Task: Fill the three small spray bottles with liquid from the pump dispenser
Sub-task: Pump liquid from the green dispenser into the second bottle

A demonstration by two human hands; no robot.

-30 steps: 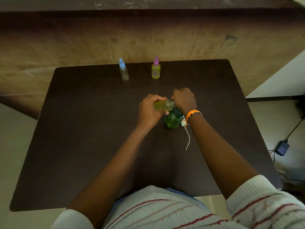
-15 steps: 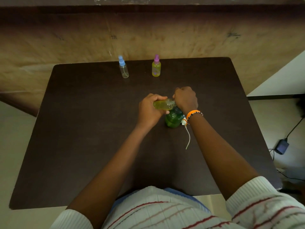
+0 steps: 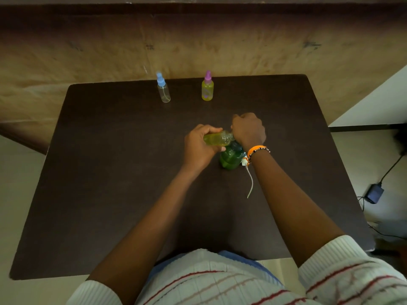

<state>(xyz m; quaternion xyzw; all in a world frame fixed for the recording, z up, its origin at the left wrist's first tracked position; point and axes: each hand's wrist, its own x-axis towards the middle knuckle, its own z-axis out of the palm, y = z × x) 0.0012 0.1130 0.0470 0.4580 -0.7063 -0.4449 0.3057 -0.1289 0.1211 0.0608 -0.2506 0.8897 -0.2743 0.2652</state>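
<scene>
Above the green pump dispenser (image 3: pixel 231 158) near the middle of the dark tabletop (image 3: pixel 110 172), the left hand (image 3: pixel 198 146) grips a small bottle of yellow liquid (image 3: pixel 217 138) held sideways. The right hand (image 3: pixel 247 129) is curled closed at that bottle's neck; what its fingers hold is hidden. Behind the dispenser, well apart, stand a blue-capped clear spray bottle (image 3: pixel 163 89) and a purple-capped yellow spray bottle (image 3: pixel 207 88).

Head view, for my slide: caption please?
Left hand tilts a small bottle at the right hand above the green dispenser.
</scene>
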